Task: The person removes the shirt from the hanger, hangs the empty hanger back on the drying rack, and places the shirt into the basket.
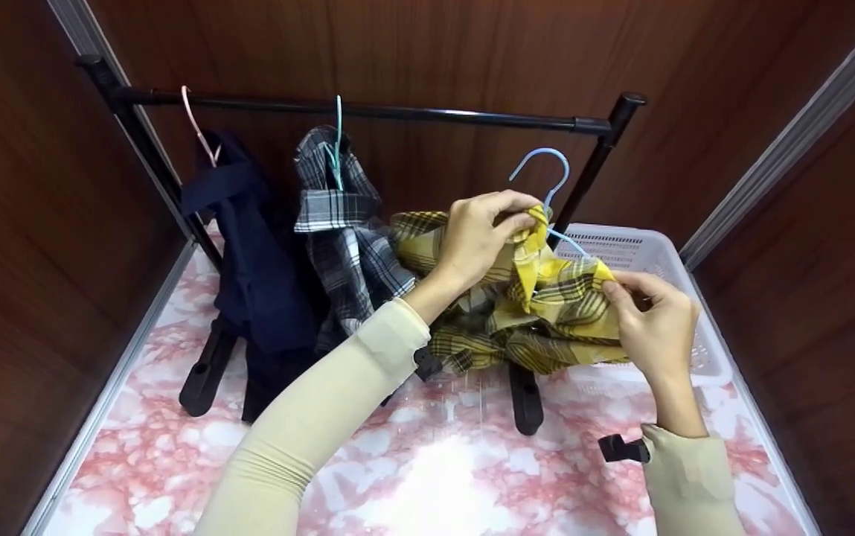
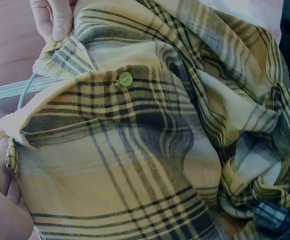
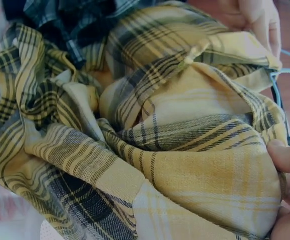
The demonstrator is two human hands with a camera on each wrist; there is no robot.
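Your left hand (image 1: 475, 238) pinches the collar of the yellow shirt (image 1: 539, 313) up by the neck of the blue hanger (image 1: 546, 186), fingers (image 2: 54, 20) curled tight on the cloth. Your right hand (image 1: 654, 327) grips the shirt's lower right edge, thumb and fingers closed on the fabric. The shirt hangs bunched between both hands, above the marble-patterned table (image 1: 434, 461) and in front of the rack (image 1: 367, 112). A green button (image 2: 125, 78) shows on the front placket in the left wrist view.

The hanger's hook stands free below the rack's rail, near the right post (image 1: 606, 149). Just left of the yellow shirt, touching it, hangs a grey plaid shirt (image 1: 338, 231) on a teal hanger (image 1: 337, 141); further left hangs a navy garment (image 1: 248, 246) on a pink hanger (image 1: 196, 126). A white basket (image 1: 643, 253) sits behind your right hand, partly hidden by the shirt. The rack's black foot (image 1: 525, 402) stands under the shirt.
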